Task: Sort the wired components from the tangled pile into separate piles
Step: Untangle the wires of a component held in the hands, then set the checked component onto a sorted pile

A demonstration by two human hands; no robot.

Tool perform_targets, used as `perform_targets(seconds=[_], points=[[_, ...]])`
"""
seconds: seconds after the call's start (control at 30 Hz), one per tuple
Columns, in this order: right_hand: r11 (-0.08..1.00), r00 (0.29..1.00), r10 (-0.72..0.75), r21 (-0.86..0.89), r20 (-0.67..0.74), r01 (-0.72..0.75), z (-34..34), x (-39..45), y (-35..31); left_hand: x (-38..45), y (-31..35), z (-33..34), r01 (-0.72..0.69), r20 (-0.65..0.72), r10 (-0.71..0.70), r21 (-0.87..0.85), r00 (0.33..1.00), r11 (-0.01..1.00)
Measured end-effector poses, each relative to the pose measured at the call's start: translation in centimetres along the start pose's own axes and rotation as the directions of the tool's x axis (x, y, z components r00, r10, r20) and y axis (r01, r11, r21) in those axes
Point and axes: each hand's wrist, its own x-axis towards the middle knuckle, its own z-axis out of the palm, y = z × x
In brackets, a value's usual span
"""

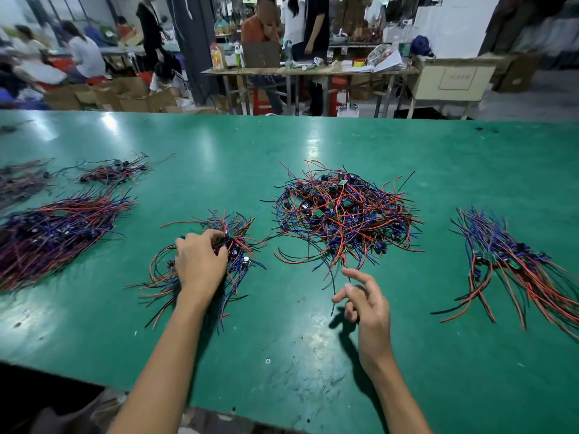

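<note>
1. Lying at the far left of the green table [313,355]: a large combed bundle [59,233] of red, blue and black leads, wires running roughly parallel, likely laid that way to keep finished pieces from knotting again; behind it, a smaller bundle [114,172] set apart.
2. Pressing down on a small loose clump [216,261] left of centre: the left hand [200,264], fingers curled over the wires and the dark parts on top, apparently gathering or pinning a cluster so single pieces can be worked free.
3. Sitting just beyond, at centre: the tangled pile [343,214], leads crossing every way with small green boards [343,182] showing through, still the biggest unsorted mass, so much sorting seemingly remaining.
4. Hovering near the pile's front edge: the right hand [365,305], holding nothing, index finger extended, thumb out, the other fingers loosely bent, probably poised to pluck a stray lead.
5. Fanning out at the right: another sorted bundle [513,261], boards gathered at one end, tails trailing toward the table edge, well apart from the tangle to prevent mixing.
</note>
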Motion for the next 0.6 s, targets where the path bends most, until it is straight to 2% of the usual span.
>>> perform_targets(seconds=[0.03,0.1,0.17,0.2,0.27,0.37,0.43,0.5,0.6], points=[[1.000,1.000,0.006,-0.017,-0.002,-0.006,0.1,0.0,0.0,-0.3,0.3,0.3,0.032,-0.023,-0.032,0.037,0.999,0.999],[0.998,1.000,0.017,-0.056,-0.011,-0.018,0.3,0.0,-0.1,-1.3,2.3,0.9,0.009,-0.191,0.001,0.050,0.982,0.999],[0.996,0.999,0.022,-0.086,-0.025,-0.024,0.5,0.1,0.0,-2.6,5.3,1.6,-0.183,-0.281,0.175,-0.005,0.944,0.983],[0.995,0.999,0.020,-0.095,-0.035,-0.023,0.5,0.2,0.1,-3.4,6.9,2.1,-0.292,-0.247,0.274,-0.039,0.929,0.956],[0.993,0.998,0.017,-0.117,-0.057,-0.023,0.5,0.4,0.5,-5.0,10.0,3.6,-0.414,-0.073,0.408,-0.116,0.910,0.903],[0.980,0.996,-0.014,-0.198,-0.088,-0.003,0.4,0.6,1.1,-7.2,13.0,6.0,-0.440,0.119,0.458,-0.147,0.881,0.886],[0.969,0.994,-0.029,-0.248,-0.101,0.003,0.4,0.6,1.3,-8.3,13.6,7.1,-0.384,0.136,0.416,-0.212,0.899,0.899],[0.961,0.992,-0.037,-0.277,-0.120,0.002,0.3,0.8,1.5,-9.1,13.2,7.4,-0.318,0.100,0.373,-0.352,0.923,0.881],[0.957,0.982,-0.023,-0.290,-0.186,-0.033,0.2,1.1,1.7,-10.6,11.4,7.3,-0.243,0.083,0.359,-0.594,0.929,0.767]])
